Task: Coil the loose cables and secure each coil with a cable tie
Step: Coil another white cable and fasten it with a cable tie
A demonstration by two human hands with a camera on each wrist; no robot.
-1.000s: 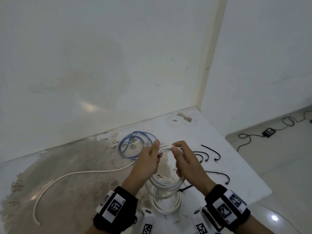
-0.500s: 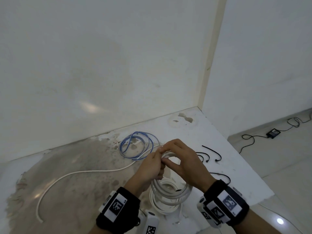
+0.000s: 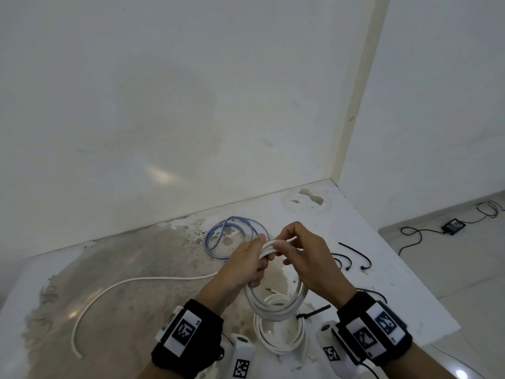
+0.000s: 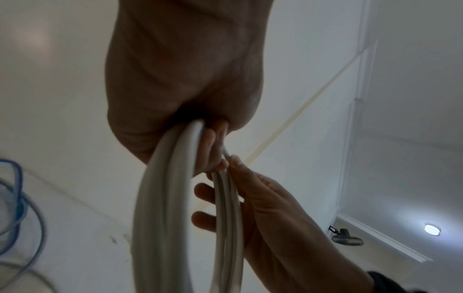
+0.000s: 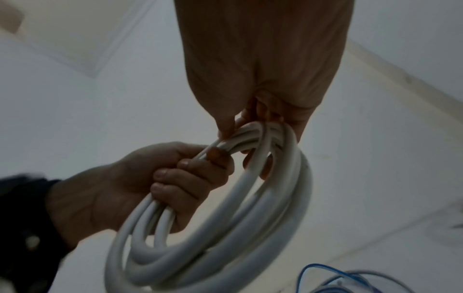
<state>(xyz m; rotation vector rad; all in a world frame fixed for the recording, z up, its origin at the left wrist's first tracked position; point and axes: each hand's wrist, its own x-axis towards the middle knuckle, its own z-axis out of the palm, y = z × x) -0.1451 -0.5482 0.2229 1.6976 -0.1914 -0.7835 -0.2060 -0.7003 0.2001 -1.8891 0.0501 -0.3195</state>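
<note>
A white cable coil (image 3: 273,307) of several loops hangs above the table, held at its top by both hands. My left hand (image 3: 252,259) grips the bundled loops (image 5: 175,234) in its fist. My right hand (image 3: 293,248) pinches the strands (image 4: 225,198) beside it. The cable's loose tail (image 3: 131,283) runs left across the table and ends near the front left. A second white coil (image 3: 278,335), bound by a black cable tie (image 3: 311,313), lies flat under the held one. A blue and white cable (image 3: 232,233) lies loosely looped behind the hands.
Several black cable ties (image 3: 352,258) lie on the white table (image 3: 382,283) to the right of my hands. The table's right edge drops to a tiled floor where a black adapter (image 3: 453,225) and its cord lie. White walls stand close behind.
My right hand has come over the top of the coil toward my left, laying another loop into the bundle. The loose tail on the table has grown shorter.
</note>
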